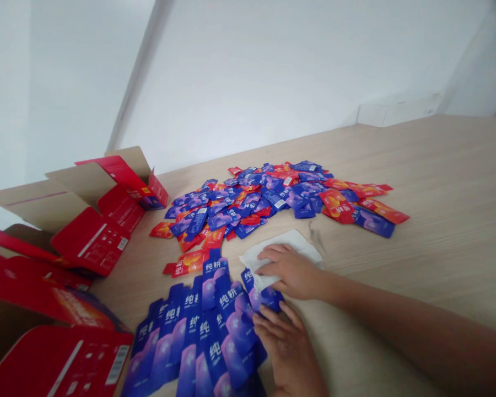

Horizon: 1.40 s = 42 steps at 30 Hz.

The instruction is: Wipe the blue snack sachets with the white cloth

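My right hand (pixel 293 270) reaches in from the right, fingers bent over a white cloth (pixel 300 242) and pressing it onto the upper part of a blue-purple pouch (pixel 264 298). Below it, my left hand (pixel 291 347) has its fingertips and thumb at the lower end of that same pouch, holding it against the table. The cloth covers part of the pouch's top. To the left of my hands, several matching blue pouches (pixel 204 331) lie face up in overlapping rows.
A loose heap of blue and red pouches (pixel 248 198) spreads across the wooden table (pixel 438 220) beyond my hands. Opened red cartons (pixel 93 242) with raised flaps stand along the left. A white object (pixel 397 112) sits at the back right against the wall.
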Each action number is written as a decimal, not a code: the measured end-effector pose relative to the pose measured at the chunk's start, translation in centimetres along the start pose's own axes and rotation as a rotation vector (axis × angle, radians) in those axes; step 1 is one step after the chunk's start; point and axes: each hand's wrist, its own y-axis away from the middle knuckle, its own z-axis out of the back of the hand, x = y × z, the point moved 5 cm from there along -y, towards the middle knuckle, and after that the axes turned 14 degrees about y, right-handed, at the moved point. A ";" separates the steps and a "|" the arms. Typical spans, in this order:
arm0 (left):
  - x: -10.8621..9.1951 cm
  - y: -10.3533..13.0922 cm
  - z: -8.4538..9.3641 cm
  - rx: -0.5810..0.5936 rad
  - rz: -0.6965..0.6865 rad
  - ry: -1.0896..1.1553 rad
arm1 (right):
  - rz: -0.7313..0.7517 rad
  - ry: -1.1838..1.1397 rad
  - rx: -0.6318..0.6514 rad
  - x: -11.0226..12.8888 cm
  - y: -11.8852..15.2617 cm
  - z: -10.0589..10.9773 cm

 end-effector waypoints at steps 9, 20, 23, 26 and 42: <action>-0.2 0.1 -0.2 0.001 0.027 0.016 | 0.146 -0.038 -0.022 1.5 0.5 0.7; 0.0 -0.1 0.0 0.018 0.023 0.010 | 0.032 0.028 -0.028 -0.4 0.3 0.7; -0.1 0.1 0.0 0.020 0.013 0.002 | 0.147 0.011 -0.024 1.0 0.6 0.9; -0.1 0.1 -0.1 0.020 0.017 0.001 | 0.173 -0.005 -0.013 1.5 0.5 0.7; 0.4 -0.1 1.0 -0.032 -0.057 0.068 | 0.181 -0.027 -0.008 2.0 0.6 0.8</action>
